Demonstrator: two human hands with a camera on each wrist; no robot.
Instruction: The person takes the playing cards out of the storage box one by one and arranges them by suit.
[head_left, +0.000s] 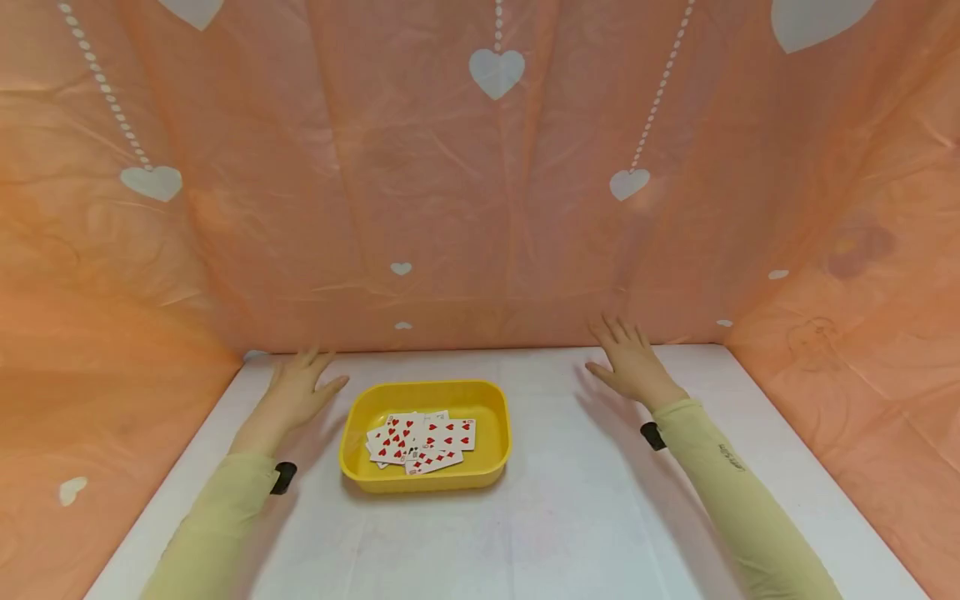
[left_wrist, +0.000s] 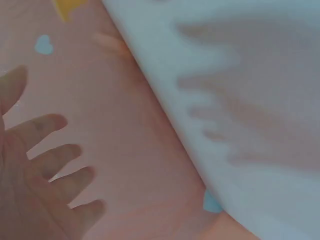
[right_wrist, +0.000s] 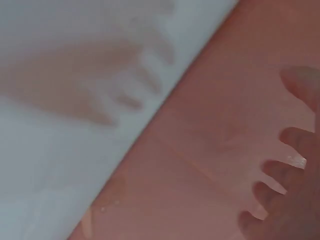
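Observation:
A yellow tray [head_left: 352, 454] stands on the white table, left of the middle, with several playing cards [head_left: 448, 434] lying face up and overlapping in it. The cards show red hearts and diamonds, and a little black on those underneath. To the left of the tray my left hand [head_left: 296, 396] is held over the table with fingers spread, holding nothing. My right hand [head_left: 630, 371] hovers well to the right of the tray, its fingers likewise spread and bare. Both wrist views show the spread fingers of the left hand [left_wrist: 42, 170] and right hand [right_wrist: 290, 175].
An orange curtain [head_left: 450, 217] with white hearts hangs behind the table and at both sides. The white tabletop [head_left: 570, 517] reaches back to it. Each wrist wears a black band, the left band [head_left: 283, 478] and the right band [head_left: 652, 436], by light-green sleeves.

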